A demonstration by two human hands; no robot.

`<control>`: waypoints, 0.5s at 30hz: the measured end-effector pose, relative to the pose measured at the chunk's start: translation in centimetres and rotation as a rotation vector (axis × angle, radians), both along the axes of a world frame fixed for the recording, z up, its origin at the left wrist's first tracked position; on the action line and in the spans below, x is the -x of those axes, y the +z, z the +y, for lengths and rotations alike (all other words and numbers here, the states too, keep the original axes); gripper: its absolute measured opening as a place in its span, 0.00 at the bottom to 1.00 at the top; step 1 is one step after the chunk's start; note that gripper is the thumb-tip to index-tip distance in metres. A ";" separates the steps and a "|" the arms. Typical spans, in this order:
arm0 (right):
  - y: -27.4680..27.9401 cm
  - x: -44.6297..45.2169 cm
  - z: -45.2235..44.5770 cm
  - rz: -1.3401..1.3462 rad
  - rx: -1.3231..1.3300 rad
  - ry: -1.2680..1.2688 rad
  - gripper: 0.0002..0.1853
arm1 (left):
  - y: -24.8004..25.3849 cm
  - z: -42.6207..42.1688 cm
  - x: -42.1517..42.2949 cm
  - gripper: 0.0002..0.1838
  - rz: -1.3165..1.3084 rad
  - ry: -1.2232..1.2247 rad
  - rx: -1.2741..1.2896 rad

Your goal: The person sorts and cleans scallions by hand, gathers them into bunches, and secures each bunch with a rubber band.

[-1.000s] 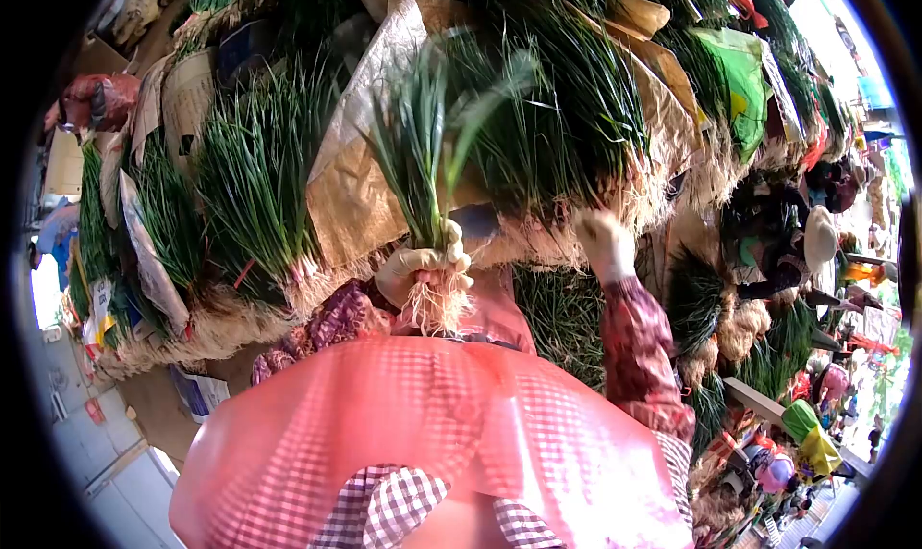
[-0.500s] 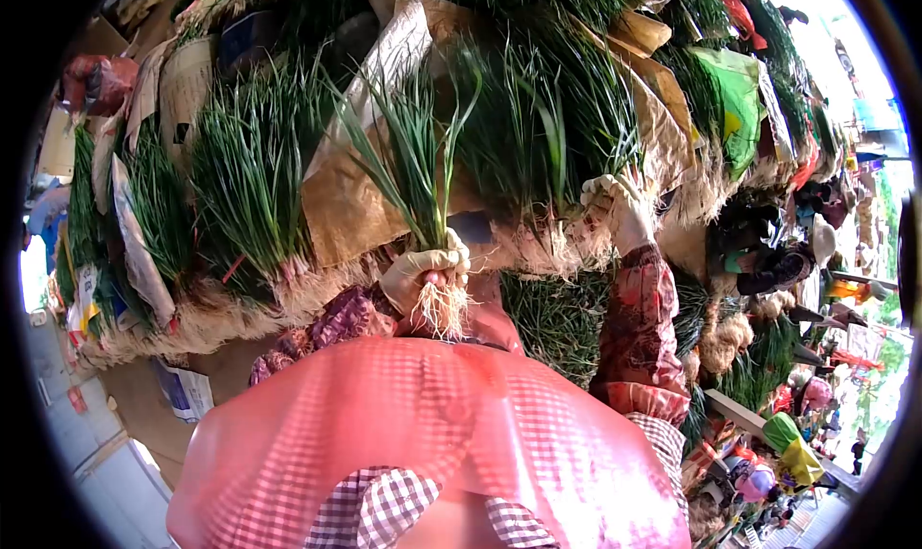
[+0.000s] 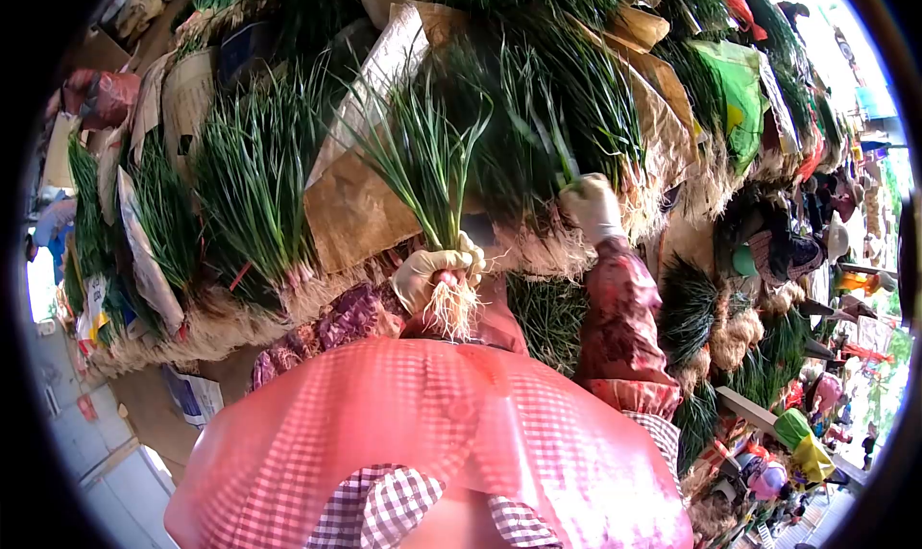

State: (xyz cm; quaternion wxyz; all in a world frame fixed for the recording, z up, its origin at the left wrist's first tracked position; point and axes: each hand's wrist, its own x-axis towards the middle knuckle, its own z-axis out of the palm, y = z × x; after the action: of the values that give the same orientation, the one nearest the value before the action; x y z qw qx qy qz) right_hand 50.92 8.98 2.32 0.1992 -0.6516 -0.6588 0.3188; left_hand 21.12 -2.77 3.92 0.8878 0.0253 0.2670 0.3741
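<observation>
Left hand (image 3: 423, 275) clenched round the green-onion bunch (image 3: 444, 208)! Right hand (image 3: 591, 208) has swung along the pile's (image 3: 605, 107) root edge, nearer the bunch; its grip, can't tell.

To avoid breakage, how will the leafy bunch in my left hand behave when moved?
The leafy bunch probably flexes, having long, thin leaves. It seems light: the left hand alone holds it upright. Its fine, dangling roots might snag.

Bits we can't make out here
The left hand (image 3: 432, 278) wraps the green onion bunch (image 3: 444, 203), hiding part of its stems from us. The right hand (image 3: 591, 206) is kinda smeary, so no telling whether it grips that blurry leaf (image 3: 565, 157). Bottom edge chops the apron (image 3: 384, 405); background clutter (image 3: 766, 477) is too tiny.
</observation>
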 end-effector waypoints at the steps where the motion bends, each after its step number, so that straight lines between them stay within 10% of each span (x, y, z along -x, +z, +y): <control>1: 1.3 0.0 -0.2 0.342 0.017 -0.146 0.09 | -0.1 -0.2 0.2 0.09 -0.006 0.006 0.008; 3: 4.2 -0.7 -0.8 0.954 0.106 -0.551 0.09 | -0.4 -0.2 0.4 0.10 -0.023 0.015 0.019; 5: 3.3 -2.6 -0.8 0.851 0.120 -0.441 0.09 | -0.1 -0.2 0.5 0.10 -0.064 0.026 0.021; 11: -0.6 3.4 1.1 -0.516 0.137 0.063 0.21 | -0.5 0.2 -0.5 0.10 -0.062 -0.041 0.021; 15: 0.5 3.4 -0.2 0.327 0.366 -0.232 0.12 | 3.0 0.8 -1.8 0.09 0.109 0.034 0.187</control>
State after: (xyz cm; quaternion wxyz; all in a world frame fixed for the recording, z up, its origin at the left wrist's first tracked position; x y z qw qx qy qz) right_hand 47.57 8.77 2.80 0.2170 -0.6878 -0.4703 0.5087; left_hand 22.94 -1.97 6.96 0.8638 -0.0420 0.3491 0.3607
